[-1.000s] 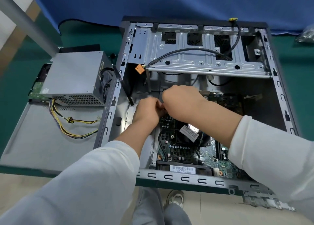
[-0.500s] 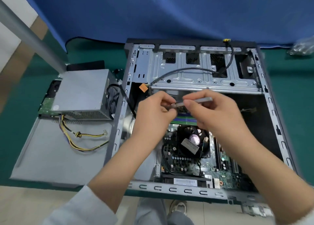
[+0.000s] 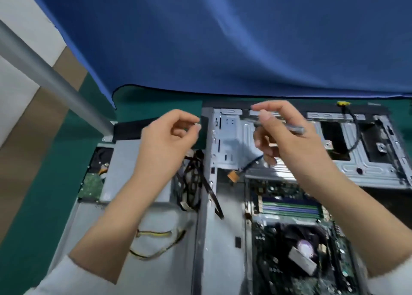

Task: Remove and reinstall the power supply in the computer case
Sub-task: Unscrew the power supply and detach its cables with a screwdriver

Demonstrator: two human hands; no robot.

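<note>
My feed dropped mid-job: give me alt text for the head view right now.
Both hands are raised above the open computer case: the left hand pinches something tiny, the right hand grips a slim grey tool. The power supply sits outside the case, left.

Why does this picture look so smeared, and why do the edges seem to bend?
Head view: the camera is moving, so the left hand, the right hand and the gray tool it holds are smeared; the motherboard is soft as well. The wide lens bows the computer case and the blue cloth at the margins. Light is even, without hard shadows or strong glare.
</note>
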